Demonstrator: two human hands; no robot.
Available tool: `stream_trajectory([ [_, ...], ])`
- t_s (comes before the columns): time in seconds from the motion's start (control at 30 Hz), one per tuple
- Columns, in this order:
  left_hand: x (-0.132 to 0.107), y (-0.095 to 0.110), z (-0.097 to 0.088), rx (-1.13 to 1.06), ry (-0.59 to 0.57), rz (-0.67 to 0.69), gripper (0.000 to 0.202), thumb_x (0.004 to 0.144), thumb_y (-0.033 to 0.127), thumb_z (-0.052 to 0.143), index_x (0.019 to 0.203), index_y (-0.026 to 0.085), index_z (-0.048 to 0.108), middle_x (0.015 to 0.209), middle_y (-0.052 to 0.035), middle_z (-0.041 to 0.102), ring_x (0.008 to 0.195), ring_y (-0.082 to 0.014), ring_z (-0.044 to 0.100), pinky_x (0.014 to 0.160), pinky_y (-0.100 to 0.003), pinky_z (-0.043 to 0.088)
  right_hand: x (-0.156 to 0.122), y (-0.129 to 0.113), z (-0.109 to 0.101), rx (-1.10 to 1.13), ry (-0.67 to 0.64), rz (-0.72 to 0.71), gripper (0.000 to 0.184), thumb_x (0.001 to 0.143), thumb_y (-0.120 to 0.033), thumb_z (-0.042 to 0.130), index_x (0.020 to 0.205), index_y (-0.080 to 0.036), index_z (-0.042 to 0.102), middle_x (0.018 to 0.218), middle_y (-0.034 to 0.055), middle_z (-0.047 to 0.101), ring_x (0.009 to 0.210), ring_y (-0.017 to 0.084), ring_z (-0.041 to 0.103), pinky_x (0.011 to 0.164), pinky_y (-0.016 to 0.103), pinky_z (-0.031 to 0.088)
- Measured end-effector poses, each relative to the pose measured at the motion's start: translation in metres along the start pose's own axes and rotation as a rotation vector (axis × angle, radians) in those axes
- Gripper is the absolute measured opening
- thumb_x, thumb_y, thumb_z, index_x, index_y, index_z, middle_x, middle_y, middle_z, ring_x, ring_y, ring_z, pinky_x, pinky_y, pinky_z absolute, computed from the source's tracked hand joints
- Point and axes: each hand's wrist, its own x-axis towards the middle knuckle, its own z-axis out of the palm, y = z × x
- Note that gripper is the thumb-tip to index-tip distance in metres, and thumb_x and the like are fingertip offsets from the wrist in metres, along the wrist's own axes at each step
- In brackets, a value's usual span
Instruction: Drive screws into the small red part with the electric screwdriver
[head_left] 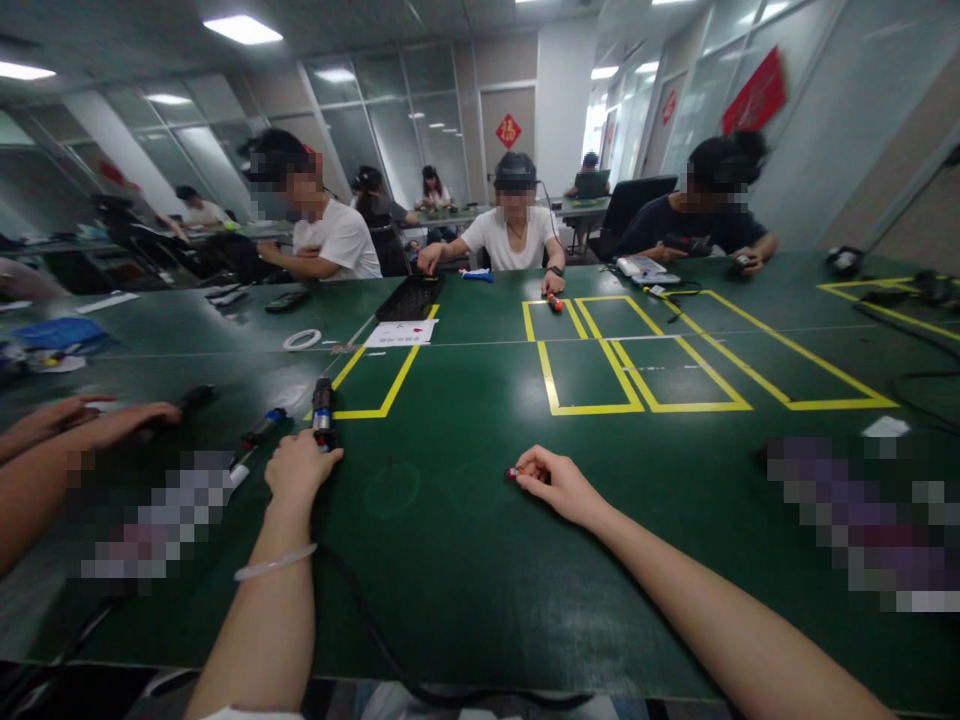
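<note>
My left hand (300, 465) is closed around the near end of a black-and-silver cylinder (322, 403), which looks like a flashlight or a small tool. The cylinder points away from me, beside a yellow tape outline. To the right, the fingertips of my right hand (559, 482) pinch a small red object (512, 473) just above or on the green table (450, 580). Most of that object is hidden by the fingers, so its kind cannot be made out.
Yellow tape rectangles (596, 408) mark the table. A black tray (409, 298) and a white paper sheet (401, 333) lie ahead. Another blue-banded cylinder (262, 428) is left, near a co-worker's hands (112, 425). Opposite, a person's hand touches a red-and-black object (554, 303).
</note>
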Motion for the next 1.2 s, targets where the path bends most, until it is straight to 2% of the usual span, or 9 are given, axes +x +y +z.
stream_trajectory([
  [0.13,-0.013,0.021,-0.002,-0.012,0.001,0.063,0.062,0.077,0.053,0.052,0.124,0.012,0.05,0.12,-0.0214,0.052,0.105,-0.0379,0.058,0.082,-0.046,0.049,0.001,0.001,0.001,-0.007,0.0,0.002,0.024,0.087,-0.041,0.059,0.094,-0.017,0.058,0.075,-0.0001,0.061,0.064,0.012,0.052,0.059,0.022,0.04],
  [0.3,-0.038,0.057,-0.001,-0.031,-0.002,0.232,0.06,0.079,0.052,0.051,0.126,0.016,0.048,0.119,-0.017,0.052,0.101,-0.0343,0.06,0.08,-0.043,0.05,0.002,0.002,0.003,-0.017,0.009,-0.012,0.024,0.088,-0.041,0.058,0.093,-0.017,0.059,0.075,0.0002,0.062,0.065,0.012,0.053,0.06,0.022,0.04],
  [0.53,-0.094,0.12,0.008,-0.146,0.019,0.578,0.059,0.078,0.046,0.057,0.13,0.019,0.046,0.123,-0.0128,0.051,0.103,-0.0275,0.058,0.082,-0.036,0.049,0.002,0.002,0.003,-0.047,0.028,-0.022,0.022,0.087,-0.039,0.058,0.093,-0.018,0.059,0.075,0.0003,0.062,0.063,0.012,0.052,0.058,0.023,0.04],
  [0.67,-0.128,0.144,0.01,-0.265,-0.002,0.784,0.057,0.077,0.038,0.061,0.129,0.02,0.045,0.128,-0.0109,0.051,0.11,-0.0257,0.054,0.089,-0.034,0.046,0.003,0.002,0.002,-0.077,0.07,-0.02,0.02,0.086,-0.038,0.059,0.09,-0.018,0.058,0.072,-0.0007,0.06,0.061,0.012,0.052,0.056,0.022,0.04],
  [0.77,-0.145,0.152,0.01,-0.339,-0.034,0.902,0.057,0.077,0.035,0.062,0.13,0.022,0.043,0.131,-0.0095,0.05,0.115,-0.0257,0.051,0.094,-0.036,0.044,0.002,0.0,0.001,-0.092,0.101,-0.022,0.017,0.085,-0.035,0.06,0.088,-0.018,0.057,0.069,-0.0019,0.059,0.059,0.011,0.052,0.055,0.022,0.04],
  [0.87,-0.152,0.156,0.011,-0.368,-0.064,0.961,0.057,0.078,0.035,0.061,0.131,0.023,0.042,0.132,-0.009,0.049,0.116,-0.0257,0.05,0.093,-0.037,0.045,0.002,-0.001,0.0,-0.117,0.102,-0.026,0.012,0.083,-0.029,0.061,0.084,-0.019,0.054,0.065,-0.0034,0.057,0.056,0.011,0.051,0.054,0.021,0.04],
  [0.97,-0.153,0.156,0.011,-0.388,-0.073,0.985,0.057,0.078,0.035,0.06,0.131,0.022,0.042,0.132,-0.0095,0.049,0.117,-0.0257,0.049,0.095,-0.038,0.045,0.002,-0.001,0.001,-0.151,0.09,-0.033,0.01,0.082,-0.025,0.061,0.081,-0.019,0.053,0.062,-0.0043,0.055,0.054,0.01,0.051,0.053,0.021,0.039],
  [1.2,-0.155,0.157,0.011,-0.391,-0.092,0.981,0.058,0.077,0.033,0.06,0.131,0.023,0.041,0.132,-0.0093,0.049,0.118,-0.0255,0.049,0.096,-0.037,0.044,0.006,0.004,0.006,-0.219,0.092,-0.03,0.009,0.083,-0.026,0.06,0.082,-0.019,0.055,0.067,-0.0026,0.059,0.057,0.011,0.054,0.056,0.022,0.04],
])
